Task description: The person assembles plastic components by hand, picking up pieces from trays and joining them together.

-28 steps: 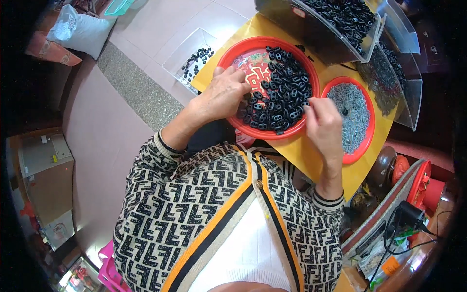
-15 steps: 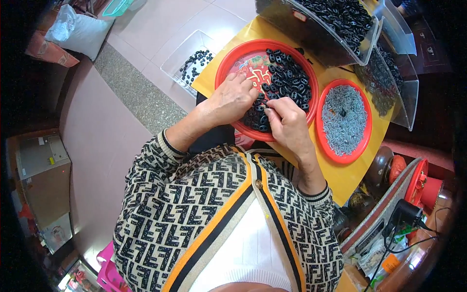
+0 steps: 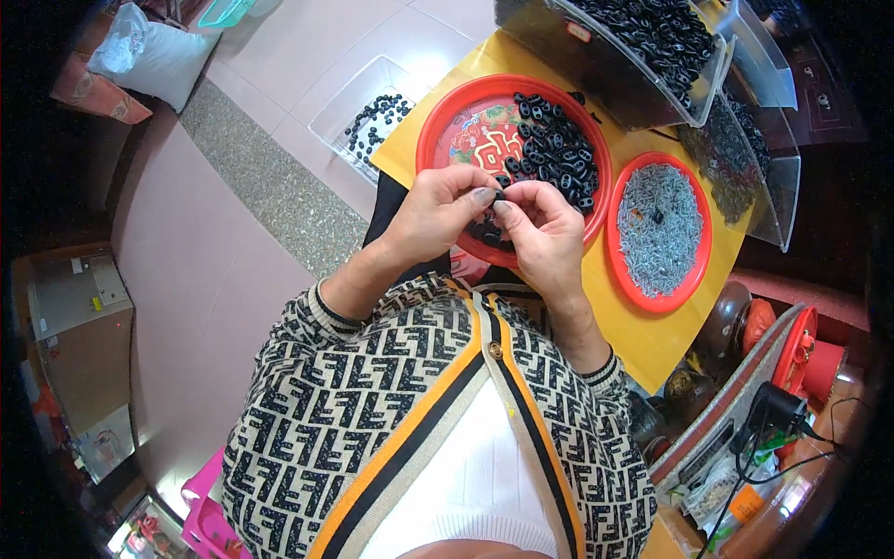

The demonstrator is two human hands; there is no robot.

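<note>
Over the near part of a round red tray (image 3: 424, 140), my left hand (image 3: 438, 212) and my right hand (image 3: 548, 235) meet at the fingertips. Both pinch one small black plastic piece (image 3: 498, 196), mostly covered by the fingers. Black oval two-holed pieces (image 3: 563, 158) are heaped along the tray's right side, and more lie below my hands. To the right, a smaller red oval tray (image 3: 705, 252) holds a layer of small silvery screws (image 3: 652, 247), with a dark bit among them.
A yellow board (image 3: 622, 337) carries both trays. Clear bins (image 3: 643, 107) of black pieces stand at the far right. Left of the board, a clear box (image 3: 335, 116) with small black parts is on the floor. A black adapter with cables (image 3: 780, 410) sits at lower right.
My left hand has drawn back from inside the tray, and its fingertips have joined my right hand's. The small black piece is now between them, raised above the heap.
</note>
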